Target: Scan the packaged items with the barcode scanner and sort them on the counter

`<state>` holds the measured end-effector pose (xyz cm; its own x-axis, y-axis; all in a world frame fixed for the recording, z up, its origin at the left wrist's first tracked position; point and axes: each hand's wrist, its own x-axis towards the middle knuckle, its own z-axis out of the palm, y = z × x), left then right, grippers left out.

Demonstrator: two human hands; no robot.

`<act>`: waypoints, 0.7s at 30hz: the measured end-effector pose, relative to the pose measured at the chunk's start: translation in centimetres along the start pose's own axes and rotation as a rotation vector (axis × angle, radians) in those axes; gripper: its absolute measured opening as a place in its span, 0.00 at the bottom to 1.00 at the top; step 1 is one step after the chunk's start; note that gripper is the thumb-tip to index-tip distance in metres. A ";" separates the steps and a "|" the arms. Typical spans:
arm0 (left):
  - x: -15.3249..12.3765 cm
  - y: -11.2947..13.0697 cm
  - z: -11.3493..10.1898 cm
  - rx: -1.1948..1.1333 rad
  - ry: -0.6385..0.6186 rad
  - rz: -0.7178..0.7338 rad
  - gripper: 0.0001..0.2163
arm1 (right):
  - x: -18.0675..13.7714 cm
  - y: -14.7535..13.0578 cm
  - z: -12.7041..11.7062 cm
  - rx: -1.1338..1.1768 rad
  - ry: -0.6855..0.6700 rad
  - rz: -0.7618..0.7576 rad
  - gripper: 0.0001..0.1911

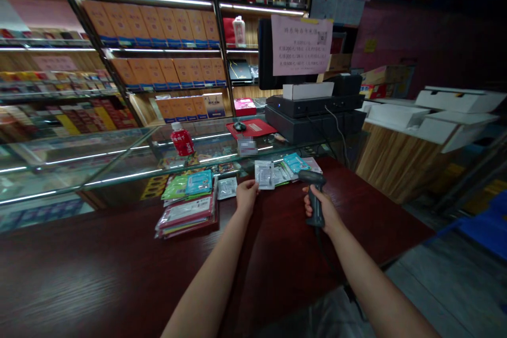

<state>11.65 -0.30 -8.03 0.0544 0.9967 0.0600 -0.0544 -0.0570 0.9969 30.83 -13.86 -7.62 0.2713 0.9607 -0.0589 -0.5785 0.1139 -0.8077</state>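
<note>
My left hand (246,194) pinches a small silver-white packet (264,174) and holds it upright above the dark red counter (119,269). My right hand (320,210) is wrapped round the grip of a dark handheld barcode scanner (313,193), whose head sits just right of the packet. A stack of flat colourful packets (188,203) lies to the left of my left hand. Several more loose packets (291,168) lie fanned out behind the scanner.
A glass display case (79,166) runs along the far side, with a red-labelled bottle (182,140) on top. A black register with a screen (312,108) stands at the back right. Shelves of boxed goods (158,26) fill the wall. A wooden counter (396,148) and a blue seat (485,227) stand at the right.
</note>
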 end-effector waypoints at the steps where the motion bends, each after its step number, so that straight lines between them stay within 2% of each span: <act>1: -0.2 -0.5 -0.4 -0.009 0.009 0.065 0.09 | -0.1 0.0 0.0 -0.006 -0.011 0.006 0.19; 4: -0.4 -1.7 -1.2 -0.002 0.045 0.192 0.11 | -0.4 0.0 0.1 -0.036 -0.075 0.040 0.18; 8: -0.3 -2.6 -1.3 -0.001 0.127 0.258 0.11 | -1.1 -0.1 0.3 -0.117 -0.215 0.085 0.17; 13: -0.3 -2.5 -1.5 0.043 0.229 0.302 0.08 | -1.9 -0.3 0.3 -0.207 -0.364 0.161 0.17; 21: -0.2 -2.6 -1.6 0.117 0.299 0.281 0.09 | -2.4 -0.2 0.3 -0.313 -0.497 0.249 0.16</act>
<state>10.23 -0.26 -10.74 -0.2393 0.9133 0.3294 0.0882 -0.3174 0.9442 30.06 -16.06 -7.17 -0.2748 0.9603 -0.0487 -0.3061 -0.1354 -0.9423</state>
